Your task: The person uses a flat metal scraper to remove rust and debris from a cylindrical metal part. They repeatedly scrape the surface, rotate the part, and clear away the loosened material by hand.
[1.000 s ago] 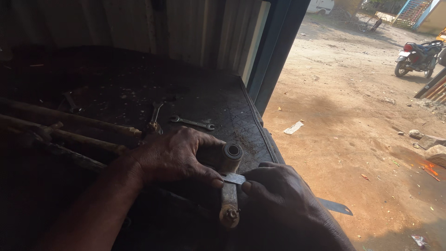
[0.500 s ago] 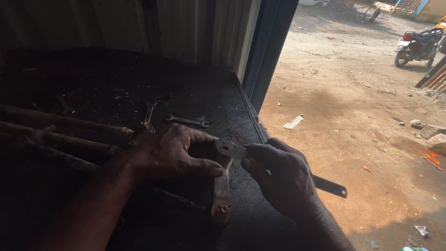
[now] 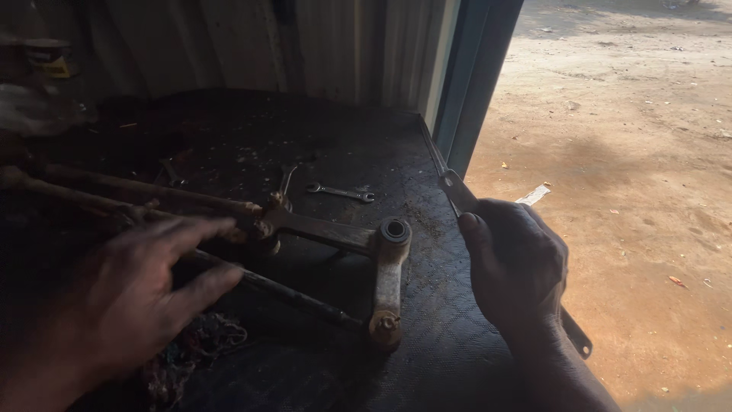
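Lifted off the rusty linkage arm [image 3: 381, 252], left hand [image 3: 145, 297] hovers open; right hand [image 3: 518, 267] grips a flat wrench [image 3: 456, 191] beside it on the dark counter [image 3: 450, 336].

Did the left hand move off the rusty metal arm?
Yes. The left hand lifted off the rusty linkage arm and pulled back left, toward the person.

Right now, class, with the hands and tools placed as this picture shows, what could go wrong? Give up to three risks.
1. The flat metal tool in the right hand sticks out past the workbench edge; a loose grip could drop it onto the dirt.
2. The left hand is off the rusty linkage arm, which lies unheld and might shift if knocked.
3. The small spanner lies loose nearby and could be swept off.
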Action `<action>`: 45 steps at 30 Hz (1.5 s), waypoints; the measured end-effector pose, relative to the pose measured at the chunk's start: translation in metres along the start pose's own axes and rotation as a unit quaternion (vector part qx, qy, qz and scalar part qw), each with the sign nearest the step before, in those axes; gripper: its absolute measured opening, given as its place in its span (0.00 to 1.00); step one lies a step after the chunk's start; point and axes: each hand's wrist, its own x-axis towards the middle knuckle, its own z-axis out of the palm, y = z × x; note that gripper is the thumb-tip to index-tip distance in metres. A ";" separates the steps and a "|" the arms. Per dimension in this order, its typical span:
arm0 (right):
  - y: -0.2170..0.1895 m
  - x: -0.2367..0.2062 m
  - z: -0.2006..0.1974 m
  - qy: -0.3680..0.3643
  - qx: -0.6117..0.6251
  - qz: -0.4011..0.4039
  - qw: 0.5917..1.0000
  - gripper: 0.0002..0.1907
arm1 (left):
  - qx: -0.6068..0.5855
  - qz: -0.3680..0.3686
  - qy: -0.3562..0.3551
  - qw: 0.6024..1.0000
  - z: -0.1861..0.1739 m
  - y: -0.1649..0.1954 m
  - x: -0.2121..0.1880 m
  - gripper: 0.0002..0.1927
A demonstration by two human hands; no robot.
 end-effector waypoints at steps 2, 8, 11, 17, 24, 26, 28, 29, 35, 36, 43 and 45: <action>0.007 0.001 0.001 0.009 0.038 0.011 0.999 0.14 | 0.190 0.124 -0.074 0.971 0.027 -0.041 -0.009 0.36; 0.018 0.010 0.008 0.047 0.201 0.090 0.974 0.17 | -0.042 0.047 0.130 0.989 0.085 -0.056 -0.052 0.20; 0.014 0.036 0.005 0.065 0.251 0.159 0.953 0.17 | -0.072 -0.008 0.174 0.982 0.054 -0.014 -0.045 0.18; 0.001 0.075 0.032 0.099 0.129 0.191 0.968 0.16 | -0.328 0.228 0.191 0.897 -0.005 0.100 -0.003 0.12; 0.031 0.064 0.058 -0.034 0.008 0.229 0.973 0.18 | -0.300 0.244 0.103 0.916 0.048 0.177 0.015 0.09; 0.033 0.062 0.060 -0.062 0.009 0.248 0.967 0.19 | -0.319 0.262 0.065 0.908 0.056 0.167 0.008 0.07; 0.028 0.061 0.064 -0.083 -0.002 0.230 0.970 0.18 | -0.324 0.269 0.025 0.907 0.058 0.160 0.005 0.07; 0.025 0.059 0.065 -0.097 -0.006 0.220 0.971 0.18 | -0.319 0.262 0.001 0.911 0.056 0.155 0.001 0.08; 0.011 0.053 0.066 -0.145 -0.018 0.171 0.974 0.18 | -0.283 0.282 -0.043 0.916 0.043 0.137 -0.029 0.10; 0.011 0.054 0.065 -0.151 -0.022 0.170 0.974 0.18 | -0.285 0.277 -0.053 0.916 0.043 0.133 -0.037 0.10; 0.004 0.052 0.065 -0.176 -0.039 0.165 0.970 0.18 | -0.332 0.252 0.034 0.908 0.054 0.114 -0.075 0.11; 0.001 0.051 0.065 -0.189 -0.045 0.161 0.968 0.18 | -0.446 0.191 0.056 0.873 0.045 0.120 -0.070 0.12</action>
